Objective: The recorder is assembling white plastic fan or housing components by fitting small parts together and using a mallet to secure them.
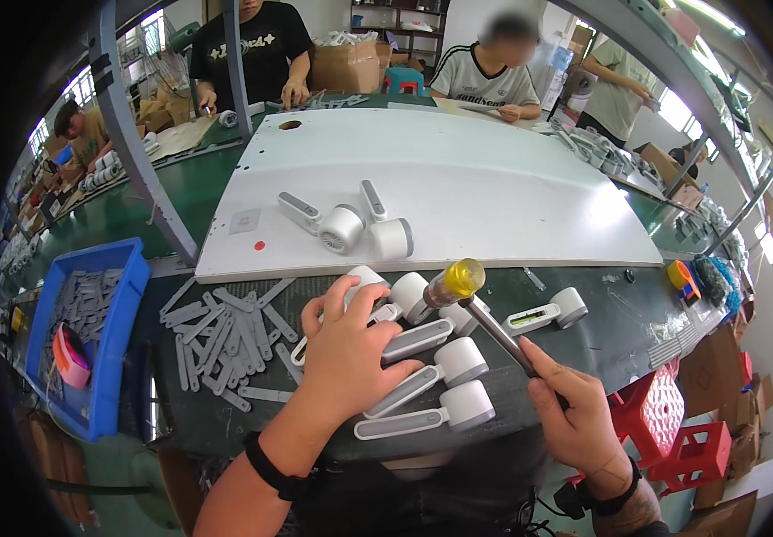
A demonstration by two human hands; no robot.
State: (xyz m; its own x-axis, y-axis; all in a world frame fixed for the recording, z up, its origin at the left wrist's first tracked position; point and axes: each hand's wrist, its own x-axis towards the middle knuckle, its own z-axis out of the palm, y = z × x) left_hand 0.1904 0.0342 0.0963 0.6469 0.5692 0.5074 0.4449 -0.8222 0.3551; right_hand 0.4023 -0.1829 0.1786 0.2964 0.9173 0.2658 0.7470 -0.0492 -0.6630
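Observation:
My right hand grips the handle of a mallet, whose head has a clear yellow face. That head is over a group of white handheld fans with grey handles, close to my left hand. My left fingers are bent around a handheld fan in the group; its handle is partly hidden by them. Below my left thumb lie a second fan and, nearest me, a third fan. Off to the right, one fan lies with its handle showing green inside.
Loose grey handle strips are heaped left of my left hand. A blue bin holds more strips and a pink-orange object. Two fans lie on the raised white board. Red stools stand at right; several people work beyond.

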